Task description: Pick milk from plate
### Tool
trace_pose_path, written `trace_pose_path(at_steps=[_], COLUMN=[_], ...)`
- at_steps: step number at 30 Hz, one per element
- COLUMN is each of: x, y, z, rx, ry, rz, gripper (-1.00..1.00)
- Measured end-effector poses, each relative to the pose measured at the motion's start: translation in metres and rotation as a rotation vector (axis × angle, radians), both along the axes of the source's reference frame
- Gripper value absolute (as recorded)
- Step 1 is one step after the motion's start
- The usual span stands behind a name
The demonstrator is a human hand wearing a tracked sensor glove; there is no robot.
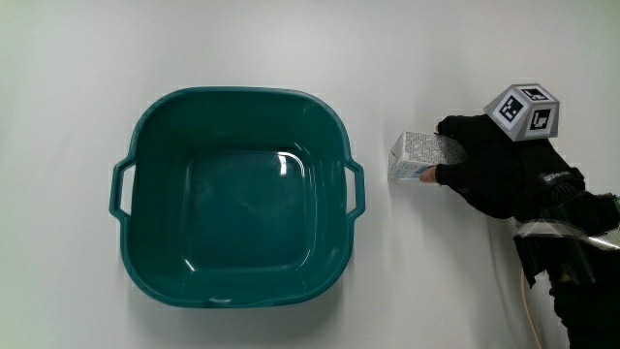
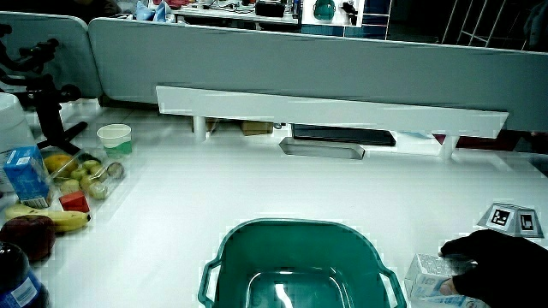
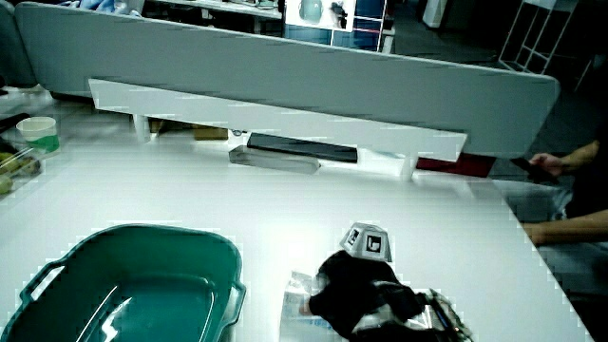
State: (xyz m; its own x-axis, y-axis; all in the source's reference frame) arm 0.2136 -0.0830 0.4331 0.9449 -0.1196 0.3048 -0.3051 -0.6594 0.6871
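Milk carton [image 1: 418, 157] lay on its side on the bare white table [image 1: 242, 48], just beside the handle of the teal plastic basin [image 1: 232, 199]. No plate in sight; the carton wasn't in the basin either, which held nothing.

The hand [image 1: 489, 167] was at the carton's end away from the basin, fingers [image 1: 455, 126] wrapped along one long face and thumb on the face nearer the person. It read as a closed pinch on the carton, carton resting on the table. A side view [image 3: 309, 299] showed the same: carton flat, glove [image 3: 356, 290] bunched over its end.

Handling, my guess: small paperboard box, light if empty, moderate if full, can't tell which. Walls are stiffish but will dent under a hard squeeze. The coated surface looked smooth, so probably a bit slippery against the glove. Best hold is across the two broad faces near the middle, not at the end, or it may pivot and droop when lifted. The current end grip looked marginal for that.

Further out, in a side view: fruit and a small blue carton [image 2: 26, 175] at the table's edge, a paper cup [image 2: 115, 139] near them, all well apart from the action. Low grey partition [image 2: 342, 60] ran along the table.
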Motion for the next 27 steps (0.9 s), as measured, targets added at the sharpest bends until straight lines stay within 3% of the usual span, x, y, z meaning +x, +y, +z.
trace_pose_path(at_steps=[3, 18, 27], x=[-0.002, -0.005, -0.006], y=[0.001, 0.002, 0.000], z=[-0.001, -0.006, -0.024], rx=[0.024, 0.061, 0.096], ry=[0.017, 0.028, 0.031], rz=[-0.027, -0.055, -0.074], gripper=[0.68, 1.00, 1.00])
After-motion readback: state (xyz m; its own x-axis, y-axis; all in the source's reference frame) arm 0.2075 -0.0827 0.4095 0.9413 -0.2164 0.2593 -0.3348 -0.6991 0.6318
